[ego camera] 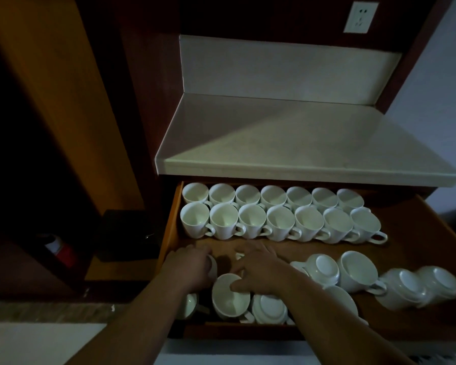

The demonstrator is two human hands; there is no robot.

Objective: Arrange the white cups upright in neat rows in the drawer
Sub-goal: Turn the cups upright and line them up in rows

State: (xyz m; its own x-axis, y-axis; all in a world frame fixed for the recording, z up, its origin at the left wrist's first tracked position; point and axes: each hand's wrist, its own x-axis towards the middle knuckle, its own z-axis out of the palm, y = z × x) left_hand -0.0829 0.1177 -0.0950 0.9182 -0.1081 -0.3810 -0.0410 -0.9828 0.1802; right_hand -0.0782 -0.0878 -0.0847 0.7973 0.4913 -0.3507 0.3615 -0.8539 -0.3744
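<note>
An open wooden drawer point(406, 243) holds several white cups. Two neat rows of upright cups point(279, 222) fill its back. Loose cups lie jumbled along the front: some upside down point(327, 267), some upright point(356, 270). My left hand point(190, 267) is closed around a white cup point(213, 267) at the front left, mostly hidden under the palm. My right hand point(261, 272) rests over another cup, largely hidden, with its thumb on the rim of an upright cup point(229, 296).
A pale countertop point(300, 143) overhangs the back of the drawer. To the left stand a dark wooden cabinet side point(63, 101), a black box point(127, 233) and a red-and-white item point(61, 248). A wall socket point(360, 17) is at the top right.
</note>
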